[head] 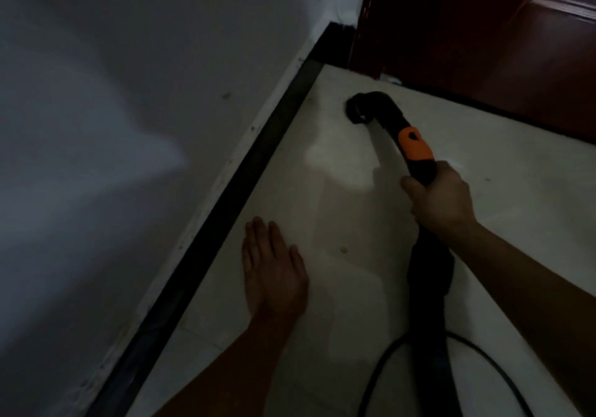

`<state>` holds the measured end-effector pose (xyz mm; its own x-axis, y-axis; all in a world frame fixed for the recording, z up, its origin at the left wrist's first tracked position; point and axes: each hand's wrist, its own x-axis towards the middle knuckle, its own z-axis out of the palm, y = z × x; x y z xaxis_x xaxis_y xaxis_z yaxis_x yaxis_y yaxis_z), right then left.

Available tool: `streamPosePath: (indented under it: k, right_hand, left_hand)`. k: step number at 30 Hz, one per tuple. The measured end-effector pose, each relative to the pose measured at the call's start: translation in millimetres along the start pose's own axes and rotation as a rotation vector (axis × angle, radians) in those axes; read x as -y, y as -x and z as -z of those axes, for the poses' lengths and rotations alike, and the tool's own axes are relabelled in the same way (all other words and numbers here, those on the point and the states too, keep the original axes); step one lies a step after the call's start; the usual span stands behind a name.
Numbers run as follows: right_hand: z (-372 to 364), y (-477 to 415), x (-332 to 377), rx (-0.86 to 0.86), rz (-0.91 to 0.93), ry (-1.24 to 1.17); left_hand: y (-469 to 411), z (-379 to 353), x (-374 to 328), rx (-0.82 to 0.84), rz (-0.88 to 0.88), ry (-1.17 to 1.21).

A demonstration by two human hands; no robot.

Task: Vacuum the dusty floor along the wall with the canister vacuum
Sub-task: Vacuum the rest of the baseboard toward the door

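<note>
My right hand (440, 195) grips the black vacuum handle (416, 149), which has an orange patch just above my fingers. The curved black nozzle (362, 108) at its far end touches the pale tiled floor (338, 287) near the corner. From my grip the black hose (429, 303) runs back toward me along the floor. My left hand (274, 270) has straight fingers, palm down, over the floor close to the black baseboard (245, 184). It holds nothing. The canister itself is out of view.
A white wall (129, 126) rises on the left above the baseboard. A dark reddish wooden door (483, 29) closes off the far side. A thin black cable (387, 362) loops over the tiles beside the hose. The scene is dim.
</note>
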<state>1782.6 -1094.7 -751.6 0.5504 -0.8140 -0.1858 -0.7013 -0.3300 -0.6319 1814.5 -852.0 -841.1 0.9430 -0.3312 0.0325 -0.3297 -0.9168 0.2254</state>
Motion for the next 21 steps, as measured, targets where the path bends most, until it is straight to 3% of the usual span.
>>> streamPosePath:
  k: [6,11,16,21]
  right_hand:
    - [-24.9,-29.3,44.6,0.072,0.073,-0.005]
    - [-31.5,-18.3,39.6,0.159,0.144,-0.016]
    - [-28.3,-23.3,55.9,0.127,0.153,0.03]
    - [-19.8,37.1,13.4,0.154,0.196,0.103]
  left_hand:
    - [-0.7,0.2,-0.8,-0.023,0.011,0.031]
    - [-0.3,0.2,-0.4,-0.034,0.01,0.046]
    - [-1.0,-0.1,-0.1,-0.051,0.007,0.036]
    - [-0.8,1.0,-0.7,-0.064,0.004,0.031]
